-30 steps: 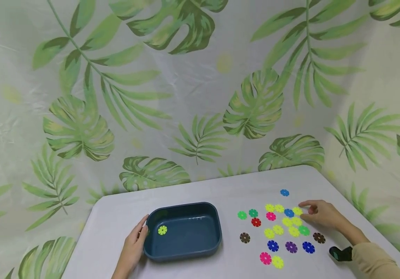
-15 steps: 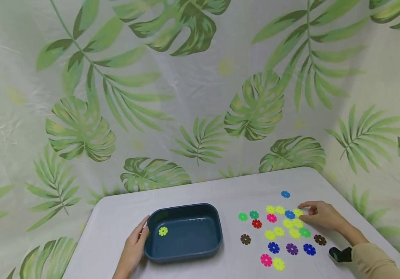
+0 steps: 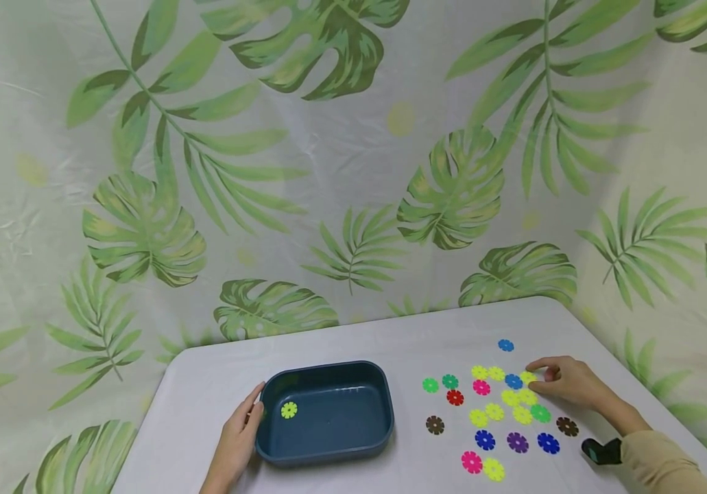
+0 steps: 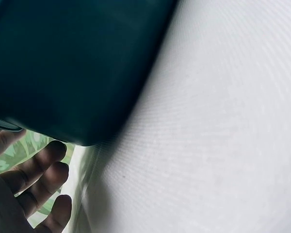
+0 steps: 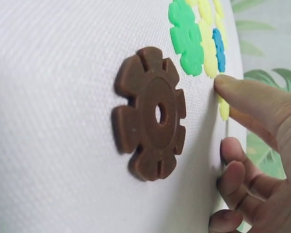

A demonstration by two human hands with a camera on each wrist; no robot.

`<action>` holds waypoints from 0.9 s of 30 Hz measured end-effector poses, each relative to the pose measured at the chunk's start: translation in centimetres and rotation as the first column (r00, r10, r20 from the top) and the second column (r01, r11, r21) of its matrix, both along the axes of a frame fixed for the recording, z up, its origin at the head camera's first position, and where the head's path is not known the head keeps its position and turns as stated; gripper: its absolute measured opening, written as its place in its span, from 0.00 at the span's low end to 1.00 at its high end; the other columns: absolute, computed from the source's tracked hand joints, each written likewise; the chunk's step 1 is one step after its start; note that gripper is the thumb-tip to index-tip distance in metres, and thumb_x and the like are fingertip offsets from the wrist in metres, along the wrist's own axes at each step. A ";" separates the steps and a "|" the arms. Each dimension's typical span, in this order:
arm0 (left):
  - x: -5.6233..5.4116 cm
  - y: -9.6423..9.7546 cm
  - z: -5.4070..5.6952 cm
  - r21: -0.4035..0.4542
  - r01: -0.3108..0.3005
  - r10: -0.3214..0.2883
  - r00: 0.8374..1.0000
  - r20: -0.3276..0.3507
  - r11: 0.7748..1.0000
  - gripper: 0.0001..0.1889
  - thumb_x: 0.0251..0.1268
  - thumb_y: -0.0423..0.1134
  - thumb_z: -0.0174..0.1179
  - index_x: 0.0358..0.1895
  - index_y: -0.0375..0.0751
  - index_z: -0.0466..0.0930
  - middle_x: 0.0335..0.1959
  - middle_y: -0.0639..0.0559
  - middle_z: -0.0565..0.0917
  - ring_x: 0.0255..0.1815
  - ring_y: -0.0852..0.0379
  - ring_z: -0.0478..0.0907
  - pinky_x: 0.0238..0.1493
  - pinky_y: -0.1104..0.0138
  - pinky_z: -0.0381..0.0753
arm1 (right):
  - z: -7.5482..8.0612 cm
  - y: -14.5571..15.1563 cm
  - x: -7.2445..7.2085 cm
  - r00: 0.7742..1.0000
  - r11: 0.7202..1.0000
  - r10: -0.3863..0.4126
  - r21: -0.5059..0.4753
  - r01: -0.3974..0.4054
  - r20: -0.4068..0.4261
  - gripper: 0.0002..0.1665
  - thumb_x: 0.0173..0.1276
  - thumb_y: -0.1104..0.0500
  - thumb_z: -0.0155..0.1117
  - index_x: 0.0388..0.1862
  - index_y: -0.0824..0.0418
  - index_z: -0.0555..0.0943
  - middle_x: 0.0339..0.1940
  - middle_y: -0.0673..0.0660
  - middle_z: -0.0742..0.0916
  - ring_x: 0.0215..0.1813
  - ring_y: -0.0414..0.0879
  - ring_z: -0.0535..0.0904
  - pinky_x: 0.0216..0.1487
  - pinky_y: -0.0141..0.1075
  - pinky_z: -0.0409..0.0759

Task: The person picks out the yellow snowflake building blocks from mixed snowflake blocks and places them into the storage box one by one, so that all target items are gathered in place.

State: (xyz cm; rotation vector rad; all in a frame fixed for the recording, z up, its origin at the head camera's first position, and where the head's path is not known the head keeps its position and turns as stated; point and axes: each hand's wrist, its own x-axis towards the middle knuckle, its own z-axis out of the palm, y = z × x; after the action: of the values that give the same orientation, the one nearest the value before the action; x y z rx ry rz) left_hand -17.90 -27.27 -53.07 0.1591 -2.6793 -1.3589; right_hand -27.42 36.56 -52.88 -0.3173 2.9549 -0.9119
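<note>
Right of the blue tray (image 3: 341, 422), the right hand (image 3: 569, 382) is straddling one of nine yellow discs (image 3: 526, 378), thumb and forefinger apart (whether pinching, I cannot tell), amid thirteen other-coloured discs (image 3: 540, 413); left, the left hand (image 3: 235, 438), fingers spaced, is touching the tray, one more yellow disc (image 3: 289, 410) lying inside.

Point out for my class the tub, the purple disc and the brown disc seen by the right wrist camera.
Tub (image 3: 336, 427): head view, bare inside floor.
Purple disc (image 3: 517, 442): head view, its middle.
Brown disc (image 5: 147, 116): right wrist view, face beside the hole.
</note>
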 end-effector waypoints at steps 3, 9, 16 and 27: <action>0.1 0.0 0.1 0.001 0.000 0.000 1.000 0.004 1.000 0.28 0.83 0.56 0.43 0.78 0.50 0.64 0.68 0.42 0.76 0.53 0.52 0.79 0.56 0.50 0.76 | 0.0 0.0 0.0 1.000 1.000 0.001 0.000 -0.001 0.000 0.27 0.61 0.48 0.78 0.53 0.61 0.86 0.29 0.51 0.77 0.32 0.46 0.70 0.29 0.35 0.67; 0.2 0.1 0.3 0.008 0.003 -0.003 1.000 0.007 1.000 0.28 0.83 0.57 0.43 0.78 0.50 0.64 0.69 0.41 0.75 0.53 0.52 0.79 0.55 0.50 0.77 | -0.3 0.1 -0.2 1.000 1.000 -0.006 -0.004 0.006 -0.006 0.26 0.59 0.47 0.79 0.51 0.60 0.87 0.28 0.50 0.77 0.31 0.45 0.70 0.28 0.34 0.67; 0.3 0.2 0.4 0.007 0.003 -0.003 1.000 0.010 1.000 0.29 0.83 0.57 0.43 0.78 0.50 0.64 0.68 0.40 0.75 0.52 0.52 0.78 0.54 0.50 0.77 | -0.6 -0.1 -0.2 0.998 1.000 0.003 0.005 -0.003 -0.065 0.24 0.57 0.46 0.80 0.46 0.60 0.88 0.28 0.50 0.77 0.33 0.45 0.70 0.31 0.35 0.68; 0.3 0.1 0.4 0.016 0.009 -0.009 1.000 0.007 1.000 0.29 0.82 0.57 0.43 0.78 0.50 0.64 0.68 0.40 0.75 0.52 0.51 0.79 0.54 0.50 0.77 | -0.9 -0.6 -0.2 0.984 0.999 0.005 0.035 0.001 -0.179 0.16 0.53 0.53 0.82 0.35 0.61 0.88 0.27 0.48 0.77 0.32 0.42 0.70 0.31 0.34 0.71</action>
State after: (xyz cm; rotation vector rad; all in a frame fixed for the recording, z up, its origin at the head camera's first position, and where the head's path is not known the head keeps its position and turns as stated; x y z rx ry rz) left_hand -17.64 -27.15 -52.70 0.1538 -2.6791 -1.3852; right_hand -27.63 35.99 -53.83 -0.4219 3.1285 -0.8737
